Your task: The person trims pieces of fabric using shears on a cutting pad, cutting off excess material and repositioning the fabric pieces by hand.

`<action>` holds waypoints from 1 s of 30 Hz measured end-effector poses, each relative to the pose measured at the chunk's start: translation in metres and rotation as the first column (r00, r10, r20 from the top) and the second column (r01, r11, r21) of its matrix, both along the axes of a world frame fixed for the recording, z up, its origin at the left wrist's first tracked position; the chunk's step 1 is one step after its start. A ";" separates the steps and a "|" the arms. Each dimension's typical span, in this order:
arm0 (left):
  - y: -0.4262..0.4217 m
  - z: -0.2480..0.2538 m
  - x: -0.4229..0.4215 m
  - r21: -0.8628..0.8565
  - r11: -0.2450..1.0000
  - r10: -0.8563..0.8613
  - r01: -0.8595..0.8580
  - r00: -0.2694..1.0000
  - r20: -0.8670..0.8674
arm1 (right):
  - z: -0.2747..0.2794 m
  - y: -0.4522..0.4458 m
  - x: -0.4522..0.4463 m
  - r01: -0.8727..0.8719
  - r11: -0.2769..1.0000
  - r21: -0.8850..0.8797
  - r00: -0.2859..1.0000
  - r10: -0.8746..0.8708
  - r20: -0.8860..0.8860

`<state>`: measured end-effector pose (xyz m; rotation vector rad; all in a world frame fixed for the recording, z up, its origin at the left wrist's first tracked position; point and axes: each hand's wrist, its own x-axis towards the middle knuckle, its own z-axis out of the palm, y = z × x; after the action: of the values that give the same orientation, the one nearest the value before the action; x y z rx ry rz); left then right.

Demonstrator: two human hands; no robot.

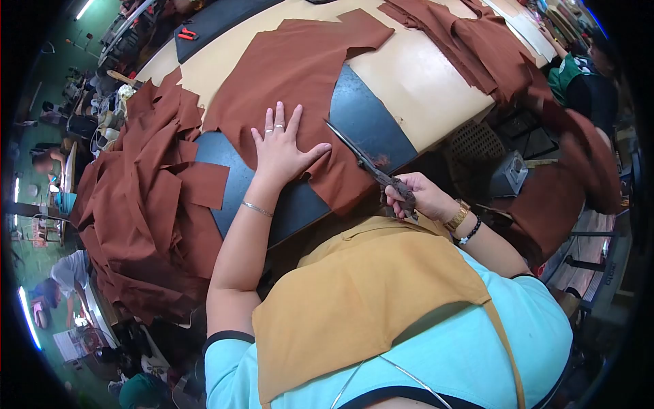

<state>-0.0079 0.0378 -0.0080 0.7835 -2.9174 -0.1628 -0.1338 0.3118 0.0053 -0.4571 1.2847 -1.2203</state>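
Observation:
My left hand [281, 151] lies flat with spread fingers on a reddish-brown cloth piece [293, 75]. The cloth rests over a dark blue board [371, 112] on the table. In my right hand [422, 198] is a pair of long scissors [368, 163], the handles wrapped in dark material. Their blades point up and left, beside the right edge of the cloth. Whether the blades are parted is hard to tell.
A large heap of brown cloth [150, 198] lies at the left, and more folded cloth [463, 41] at the upper right. Red-handled pliers [187, 34] lie on a dark board at the back. A person in green [572, 75] is at the far right.

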 end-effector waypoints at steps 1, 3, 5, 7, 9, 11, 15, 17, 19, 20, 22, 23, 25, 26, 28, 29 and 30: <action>0.004 0.000 0.001 -0.003 1.000 0.010 -0.010 1.000 0.008 | 0.000 0.000 -0.001 -0.011 1.000 0.011 1.000 0.011 -0.005; 0.013 0.003 0.002 -0.010 0.999 0.032 -0.032 0.999 0.022 | -0.002 -0.003 -0.004 -0.036 0.999 0.030 0.999 0.036 -0.016; 0.020 0.003 0.003 0.009 0.998 0.057 -0.058 0.998 0.034 | -0.005 -0.003 -0.004 -0.025 0.999 0.029 1.000 0.025 -0.019; 0.026 0.005 0.003 0.037 0.995 0.090 -0.092 0.994 0.058 | -0.005 -0.003 -0.004 -0.018 1.000 0.020 1.000 0.018 -0.013; 0.030 0.011 0.003 0.076 0.988 0.125 -0.132 0.988 0.095 | -0.001 0.001 -0.001 -0.012 1.000 0.004 1.000 0.012 -0.001; 0.021 0.015 -0.001 0.150 0.981 0.109 -0.122 0.990 0.093 | 0.000 0.006 -0.002 -0.020 1.000 0.011 1.000 0.020 -0.007; -0.025 0.021 -0.014 -0.034 0.994 -0.105 0.108 0.991 0.088 | 0.003 0.009 -0.004 -0.011 0.999 0.034 1.000 0.012 -0.024; -0.047 0.022 -0.017 -0.035 0.969 -0.240 0.244 0.966 0.097 | 0.000 0.006 -0.004 -0.011 1.000 0.018 1.000 0.011 -0.015; -0.056 0.018 -0.021 -0.024 0.950 -0.308 0.311 0.948 0.082 | 0.002 0.000 -0.005 -0.008 1.000 0.010 1.000 0.008 -0.012; -0.055 0.012 -0.021 -0.005 0.950 -0.310 0.311 0.949 0.064 | 0.004 -0.004 -0.005 -0.005 1.000 0.015 1.000 0.006 -0.009; -0.052 0.008 -0.020 0.009 0.954 -0.299 0.299 0.952 0.060 | 0.002 -0.006 -0.006 0.003 1.000 0.028 1.000 -0.003 0.000; -0.049 0.008 -0.020 -0.001 0.960 -0.281 0.281 0.958 0.053 | 0.000 -0.006 -0.005 0.017 1.000 0.013 1.000 -0.017 -0.001; -0.044 0.006 -0.014 -0.012 0.971 -0.237 0.237 0.971 0.043 | -0.004 -0.003 -0.003 0.038 0.999 -0.006 0.999 -0.038 0.003; -0.040 0.004 -0.011 -0.018 0.978 -0.206 0.207 0.977 0.045 | -0.006 -0.001 -0.002 0.033 0.999 -0.004 0.999 -0.033 -0.007; -0.034 0.002 -0.009 -0.039 0.988 -0.148 0.150 0.988 0.046 | -0.009 0.003 -0.002 0.027 1.000 -0.005 0.999 -0.027 -0.030; -0.029 0.002 -0.008 -0.040 0.992 -0.117 0.119 0.992 0.041 | -0.009 0.004 -0.002 0.029 1.000 -0.005 0.999 -0.029 -0.030; -0.023 0.001 -0.007 -0.042 0.995 -0.087 0.088 0.996 0.036 | -0.006 0.005 -0.002 0.032 0.999 -0.006 0.999 -0.032 -0.032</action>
<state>-0.0148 0.0144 -0.0065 0.6591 -2.9781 -0.0939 -0.1356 0.3165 -0.0012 -0.4633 1.3203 -1.2479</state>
